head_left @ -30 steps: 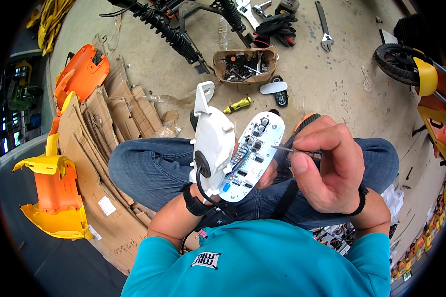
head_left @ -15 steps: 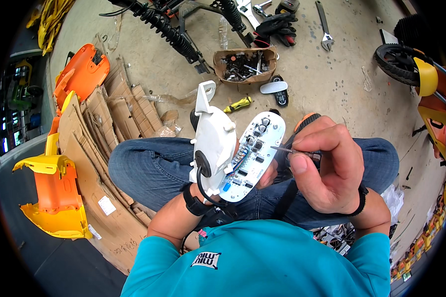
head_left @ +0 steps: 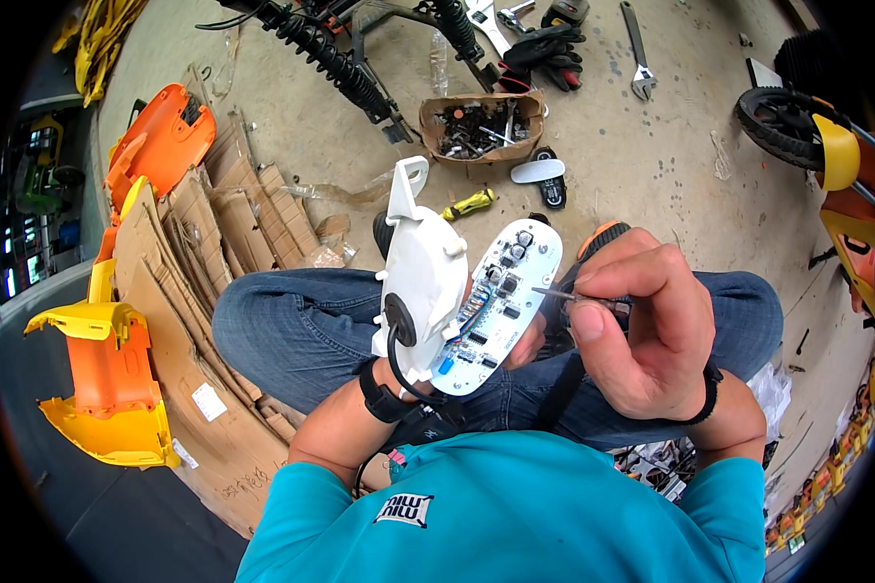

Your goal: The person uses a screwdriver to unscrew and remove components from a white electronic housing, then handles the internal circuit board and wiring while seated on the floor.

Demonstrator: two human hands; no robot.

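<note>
A white oval circuit board [head_left: 501, 311] stands tilted above my lap, its dark chips, round capacitors and blue part facing me. Coloured wires run between it and the white plastic housing [head_left: 423, 282] at its left, from which a thick black cable [head_left: 396, 360] loops down. Gripping these from behind is my left hand [head_left: 527, 346]; only some fingers show past the board's right edge. My right hand [head_left: 642, 321] pinches a slim dark metal rod [head_left: 557, 293], perhaps a screwdriver bit, between thumb and forefinger. The rod's tip is at the board's right edge; whether it touches cannot be made out.
Beyond my crossed legs lie a yellow-handled screwdriver [head_left: 469, 203], a cardboard box [head_left: 481, 126] of small hardware, black gloves [head_left: 542, 56] and an adjustable wrench [head_left: 638, 53]. Flattened cardboard [head_left: 204, 321] and orange-yellow panels [head_left: 107, 379] are at left. A wheel [head_left: 780, 126] stands at right.
The board and housing have shifted very slightly to the right. Both hands keep their hold, and the rod stays beside the board's right edge.
</note>
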